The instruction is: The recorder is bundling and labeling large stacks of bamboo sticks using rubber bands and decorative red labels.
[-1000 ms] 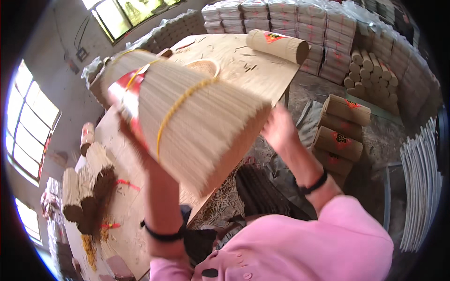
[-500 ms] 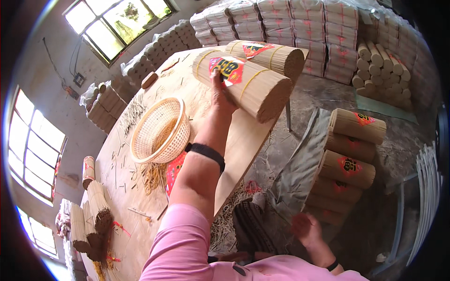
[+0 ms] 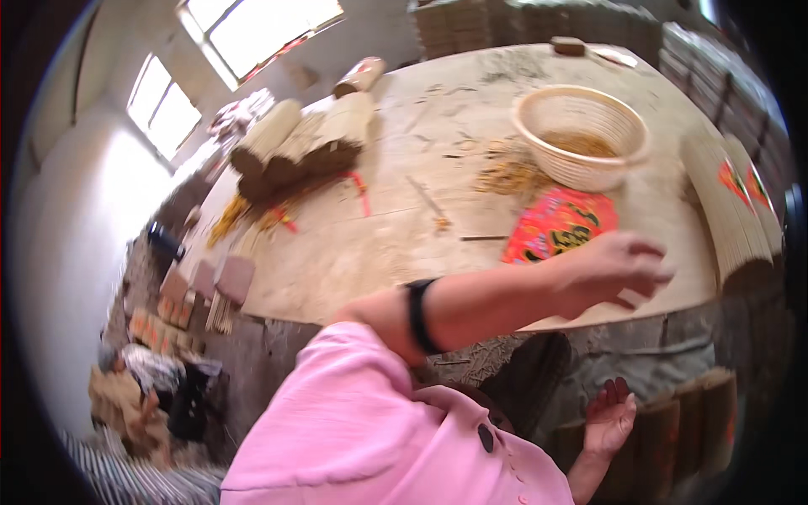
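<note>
My left hand [image 3: 621, 268] reaches over the table's near edge, somewhat blurred, fingers loosely bent and apart with nothing in them. Close beside it lies a red printed paper sheet [image 3: 572, 217], or a small pile of them. My right hand [image 3: 610, 418] hangs below the table edge, palm showing, its fingers apart and holding nothing. Past the left hand, at the table's right side, lie bundles of thin sticks [image 3: 720, 215] with red labels. A cream woven plastic basket [image 3: 619, 172] holds yellow bands, and more yellow bands [image 3: 509, 174] lie beside it.
Several bundles of sticks [image 3: 332, 139] lie at the table's far left. Others [image 3: 661, 442] stand low beside my right hand, near a grey cloth [image 3: 656, 366]. A person [image 3: 156, 383] is on the lower left. Loose sticks [image 3: 480, 362] litter the floor.
My left hand has come off the labelled stick bundle, which now lies on the table, and has drawn back toward me. The view has swung left; my right hand remains low.
</note>
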